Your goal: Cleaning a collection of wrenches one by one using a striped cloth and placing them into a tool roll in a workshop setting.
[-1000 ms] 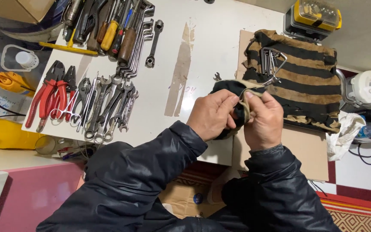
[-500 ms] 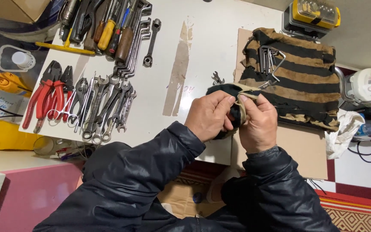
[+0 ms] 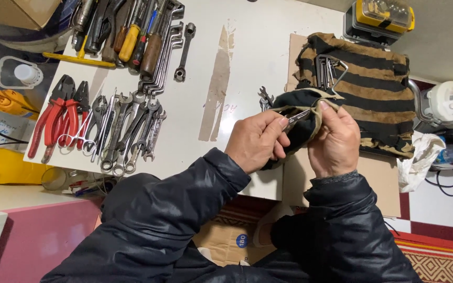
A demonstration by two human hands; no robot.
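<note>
Nearest: two arms in dark padded jacket sleeves, reaching from the near edge over the white table.

Left hand: fingers together, pinched on a small metal tool at its near end.

Right hand: fingers curled closed on the black cloth with frayed tan edging; thumb and forefinger clamp the cloth against the far end of the small metal tool. The cloth is bunched between both hands, just above the table's near right edge, beside a cardboard sheet.

Left of the hands, middle distance: red-handled pliers, then a row of wrenches lying side by side.

Just beyond the cloth: a small wrench, partly hidden.

Right, beyond the hands: black and tan striped cloth on the cardboard, with a ringed set of metal keys on it.

Far left: screwdrivers and long tools in a cluster; one ring spanner beside them.

Far right: yellow and black case; white appliance at right edge.
</note>
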